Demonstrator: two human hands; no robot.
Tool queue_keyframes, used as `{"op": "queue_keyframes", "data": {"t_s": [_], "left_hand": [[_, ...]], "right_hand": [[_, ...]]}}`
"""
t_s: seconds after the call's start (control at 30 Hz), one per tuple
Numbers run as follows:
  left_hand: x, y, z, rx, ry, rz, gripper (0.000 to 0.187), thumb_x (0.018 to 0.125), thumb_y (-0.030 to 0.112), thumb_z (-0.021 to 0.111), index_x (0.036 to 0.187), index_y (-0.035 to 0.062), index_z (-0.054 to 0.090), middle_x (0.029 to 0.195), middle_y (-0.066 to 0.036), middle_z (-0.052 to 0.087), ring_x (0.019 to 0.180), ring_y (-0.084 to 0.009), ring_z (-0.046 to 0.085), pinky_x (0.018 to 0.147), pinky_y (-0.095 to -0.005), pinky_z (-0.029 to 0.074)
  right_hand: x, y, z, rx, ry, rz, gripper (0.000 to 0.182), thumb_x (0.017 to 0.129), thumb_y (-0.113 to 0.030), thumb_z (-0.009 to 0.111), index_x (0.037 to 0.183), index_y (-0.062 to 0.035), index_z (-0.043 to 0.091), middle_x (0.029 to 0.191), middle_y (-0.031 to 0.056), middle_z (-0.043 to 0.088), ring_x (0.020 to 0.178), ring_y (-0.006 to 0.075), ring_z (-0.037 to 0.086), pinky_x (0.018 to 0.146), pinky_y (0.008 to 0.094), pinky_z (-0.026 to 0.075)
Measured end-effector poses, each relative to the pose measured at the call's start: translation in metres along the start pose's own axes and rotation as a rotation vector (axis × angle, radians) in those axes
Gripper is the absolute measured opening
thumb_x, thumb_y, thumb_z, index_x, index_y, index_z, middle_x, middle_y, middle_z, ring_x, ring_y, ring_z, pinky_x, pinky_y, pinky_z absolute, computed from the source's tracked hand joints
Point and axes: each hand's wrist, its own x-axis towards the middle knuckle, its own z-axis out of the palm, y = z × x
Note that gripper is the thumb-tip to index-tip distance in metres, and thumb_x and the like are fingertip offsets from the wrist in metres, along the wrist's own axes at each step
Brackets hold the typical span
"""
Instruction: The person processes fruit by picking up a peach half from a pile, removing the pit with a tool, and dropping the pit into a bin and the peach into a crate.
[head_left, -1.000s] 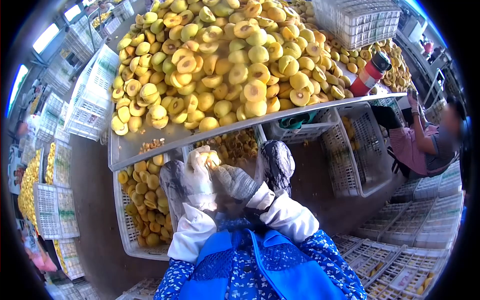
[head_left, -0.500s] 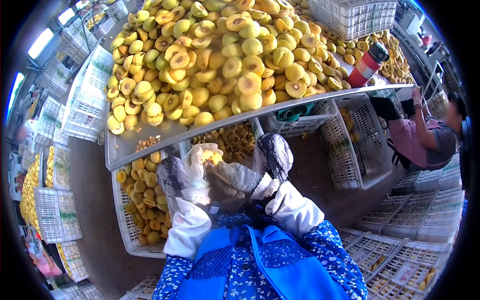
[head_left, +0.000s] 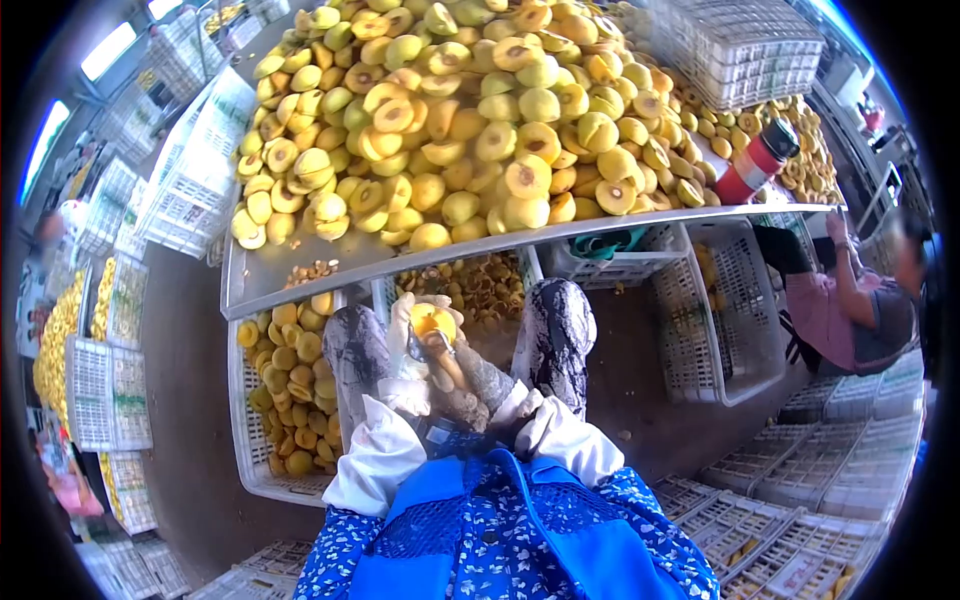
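Observation:
My left hand (head_left: 402, 345), in a pale glove, is closed around a yellow peach half (head_left: 432, 320) held cut side up between my knees. My right hand (head_left: 478, 385), in a grey, soiled glove, grips a wooden-handled tool (head_left: 449, 370) just below the fruit. The tool's working end points up at the peach half; its exact shape is hard to make out. Beyond my hands, a large heap of halved yellow peaches (head_left: 460, 207) covers the metal table (head_left: 290, 290).
A white crate (head_left: 240, 420) of peach halves stands at my left knee. Under the table, another holds brownish scraps (head_left: 485, 285). A red bottle (head_left: 757, 165) stands at the table's right edge. A seated co-worker (head_left: 850, 300) is at right, near stacked crates (head_left: 830, 440).
The view has shifted slightly. My right hand has drawn down from the fruit, and the wooden handle now shows. The peach half's cut face now points up.

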Motion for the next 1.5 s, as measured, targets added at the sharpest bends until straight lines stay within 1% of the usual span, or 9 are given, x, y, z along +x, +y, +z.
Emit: {"op": "queue_keyframes", "data": {"t_s": [0.3,0.33,0.6,0.73,0.9,1.07,1.2,1.3,1.5], "left_hand": [[0.006,0.009,-0.023,-0.222,0.203,0.179,0.044,0.092,0.04,0.041,0.088,-0.0007,0.059,0.068,-0.015,0.062,0.057,-0.0268,0.061,0.051,-0.0343,0.051],[0.004,0.01,-0.021,-0.163,0.226,0.246,0.044,0.092,0.039,0.041,0.087,-0.0008,0.059,0.068,-0.015,0.062,0.057,-0.0265,0.061,0.051,-0.034,0.051],[0.005,-0.005,-0.047,0.544,0.503,0.401,0.031,0.09,0.032,0.055,0.088,0.0028,0.066,0.067,-0.001,0.06,0.053,-0.0062,0.049,0.047,-0.0218,0.037],[-0.009,-0.011,-0.043,0.17,0.333,0.409,0.03,0.089,0.037,0.057,0.092,0.0074,0.062,0.07,0.004,0.052,0.062,-0.007,0.048,0.054,-0.0222,0.038],[-0.06,0.048,-0.057,0.047,0.205,0.449,0.025,0.094,0.028,0.048,0.098,0.0051,0.057,0.085,-0.005,0.06,0.068,-0.0162,0.057,0.061,-0.0268,0.047],[-0.052,0.153,-0.11,1.924,0.886,1.18,0.042,0.078,0.026,0.064,0.112,0.005,0.05,0.104,-0.017,0.053,0.086,-0.0309,0.057,0.07,-0.0414,0.049],[0.052,0.202,-0.044,2.208,0.46,0.889,0.054,0.078,0.037,0.063,0.125,0.0148,0.048,0.121,-0.016,0.049,0.107,-0.0315,0.052,0.088,-0.0406,0.045],[0.14,0.213,-0.06,2.345,0.247,0.331,0.065,0.074,0.042,0.064,0.128,0.0097,0.045,0.122,-0.016,0.047,0.108,-0.0307,0.051,0.089,-0.0386,0.044],[0.151,0.184,-0.076,2.363,0.24,0.323,0.074,0.067,0.044,0.071,0.123,0.0023,0.044,0.118,-0.019,0.05,0.098,-0.0309,0.057,0.083,-0.039,0.046]], "right_hand": [[-0.01,-0.024,0.025,-1.134,0.73,-0.024,0.024,0.088,-0.016,0.058,0.106,-0.0002,0.058,0.089,0.006,0.062,0.081,0.0151,0.058,0.072,0.0262,0.048],[-0.004,-0.02,0.018,-1.377,0.694,-0.332,0.025,0.086,-0.015,0.062,0.105,0.0003,0.058,0.086,0.0071,0.063,0.079,0.0172,0.059,0.07,0.0281,0.049],[0.045,-0.025,0.018,-2.04,0.747,-0.228,0.031,0.074,-0.023,0.067,0.099,-0.0084,0.055,0.084,0.0225,0.062,0.081,0.0384,0.061,0.067,0.0427,0.049],[0.058,-0.007,0.017,-2.415,0.705,-0.171,0.026,0.072,-0.027,0.065,0.091,-0.0134,0.054,0.069,0.016,0.061,0.065,0.0383,0.06,0.051,0.0462,0.046],[0.062,0.0,0.023,-1.732,0.457,-0.305,0.016,0.08,-0.018,0.066,0.086,-0.0051,0.06,0.073,0.0062,0.064,0.065,0.0127,0.057,0.059,0.0282,0.047],[0.023,-0.012,-0.037,-1.638,0.774,0.032,0.026,0.082,-0.022,0.068,0.097,-0.001,0.063,0.084,0.0028,0.066,0.073,0.0102,0.056,0.066,0.0269,0.047],[0.03,-0.009,-0.031,-1.535,0.827,0.194,0.032,0.082,-0.028,0.068,0.097,-0.0007,0.061,0.082,0.0025,0.064,0.072,0.0124,0.053,0.066,0.03,0.046],[0.021,-0.012,-0.05,-1.784,0.814,0.274,0.049,0.078,-0.051,0.062,0.089,-0.0034,0.06,0.083,0.0219,0.062,0.079,0.0408,0.058,0.068,0.0435,0.046],[0.012,-0.021,-0.048,-1.574,0.908,0.3,0.033,0.082,-0.034,0.065,0.093,-0.004,0.061,0.079,0.0167,0.063,0.074,0.0297,0.061,0.067,0.039,0.047]]}}
